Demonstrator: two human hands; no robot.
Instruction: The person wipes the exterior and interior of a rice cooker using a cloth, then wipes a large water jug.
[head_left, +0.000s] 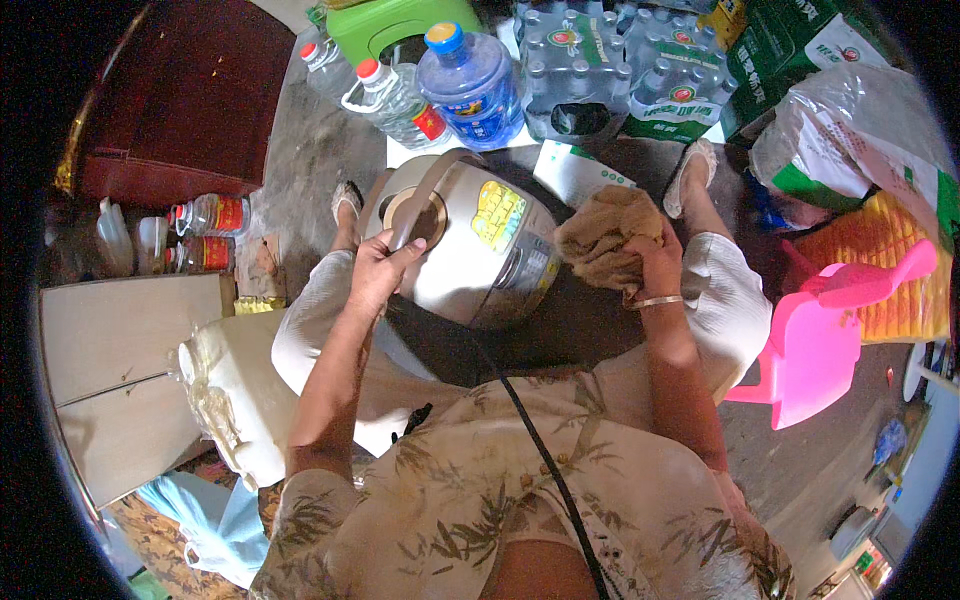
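Observation:
A pale rice cooker (457, 281) with a brown carrying handle (421, 202) sits tilted between my knees. Its lid bears a yellow and green sticker (500, 216), and a control panel (523, 262) faces right. My left hand (381, 271) grips the handle, thumb on top, near the round brown vent area. In my right hand (660, 262) is a bunched brown cloth (611, 236), close to the right side of the cooker by its panel. The cloth hides part of that hand's fingers. Whether the cloth touches the cooker I cannot tell.
Beyond the cooker stand a large blue water jug (472, 97), clear plastic bottles (401, 105) with red caps and shrink-wrapped bottle packs (576, 75). A pink plastic chair (817, 345) is at right. A white plastic container (251, 390) and a cabinet (135, 375) stand at left.

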